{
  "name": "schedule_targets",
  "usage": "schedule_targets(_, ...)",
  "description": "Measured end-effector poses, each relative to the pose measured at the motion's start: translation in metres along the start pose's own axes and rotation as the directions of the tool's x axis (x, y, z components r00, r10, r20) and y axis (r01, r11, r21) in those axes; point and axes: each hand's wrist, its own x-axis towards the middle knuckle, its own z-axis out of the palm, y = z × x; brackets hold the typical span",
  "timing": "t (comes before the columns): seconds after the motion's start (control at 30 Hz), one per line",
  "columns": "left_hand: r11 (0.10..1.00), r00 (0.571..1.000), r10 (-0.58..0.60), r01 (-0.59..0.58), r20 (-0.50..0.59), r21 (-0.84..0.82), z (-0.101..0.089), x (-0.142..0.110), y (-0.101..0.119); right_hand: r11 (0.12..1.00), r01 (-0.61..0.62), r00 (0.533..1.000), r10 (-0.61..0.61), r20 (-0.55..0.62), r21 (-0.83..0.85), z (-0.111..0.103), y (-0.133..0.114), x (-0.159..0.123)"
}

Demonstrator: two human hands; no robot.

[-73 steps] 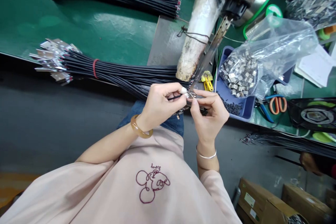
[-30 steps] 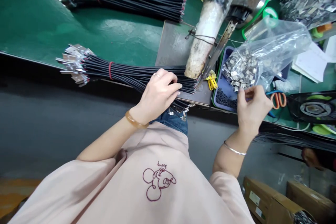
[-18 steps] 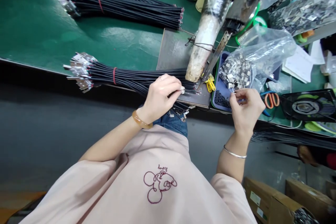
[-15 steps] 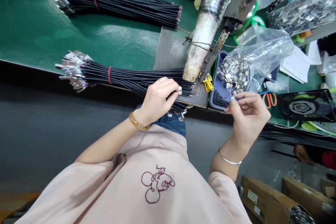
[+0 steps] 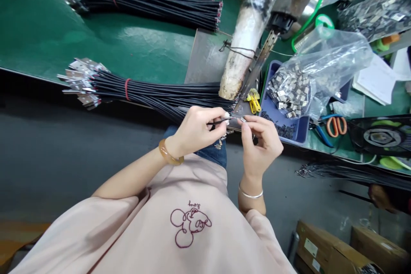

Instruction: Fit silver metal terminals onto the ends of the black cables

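My left hand [image 5: 202, 126] pinches a black cable [image 5: 215, 123] near its stripped end, which points right. Facing it, my right hand [image 5: 261, 140] holds a small metal connector [image 5: 243, 119] between thumb and fingertips. The connector is close to the wire tip; whether they touch I cannot tell. Behind my left hand lies a bundle of black cables [image 5: 160, 92] with metal plugs at the left end and a red band around it. To the right, a blue tray [image 5: 300, 130] contains a clear bag of metal connectors [image 5: 290, 90] and tiny black pieces [image 5: 285, 130].
A white-wrapped tube [image 5: 239, 58] slants down over the bench beside a metal soldering tool [image 5: 261, 62]. Yellow snips [image 5: 254, 102] lie by the tray. Orange-handled pliers [image 5: 336, 125] and a black fan [image 5: 380, 136] are farther right. Another cable bundle [image 5: 154, 4] lies at the back.
My right hand has moved left from the tray's front edge to my left hand, bringing the connector to the cable end. My left hand has lifted a cable end and shifted slightly down and right.
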Motion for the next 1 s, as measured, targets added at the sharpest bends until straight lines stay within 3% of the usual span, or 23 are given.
schedule_targets(0.13,0.987,0.990,-0.136,0.138,0.028,-0.085,0.001,-0.001,0.003,0.985,-0.129,0.985,0.114,0.128,0.114,0.006,0.004,-0.002)
schedule_targets(0.43,0.992,0.994,-0.083,0.089,0.069,-0.094,-0.002,-0.002,0.000,0.926,-0.273,0.953,0.224,0.202,0.262,0.011,0.009,-0.001)
schedule_targets(0.53,0.996,0.994,-0.079,0.082,0.072,-0.045,-0.001,-0.004,0.001,0.956,-0.206,0.971,0.174,0.163,0.207,0.014,0.008,-0.005)
schedule_targets(0.7,0.984,0.986,-0.161,0.164,0.048,-0.069,0.002,-0.006,0.004,0.995,0.074,0.997,-0.074,-0.003,-0.069,0.021,0.005,-0.014)
schedule_targets(0.83,0.949,0.967,-0.243,0.254,0.080,-0.185,0.000,-0.004,0.004,1.000,0.018,0.999,-0.018,-0.050,0.008,0.015,0.006,-0.017)
schedule_targets(1.0,0.928,0.956,-0.262,0.287,0.133,-0.236,-0.002,-0.002,0.004,0.989,0.004,0.999,0.004,-0.054,0.148,0.010,0.000,-0.015)
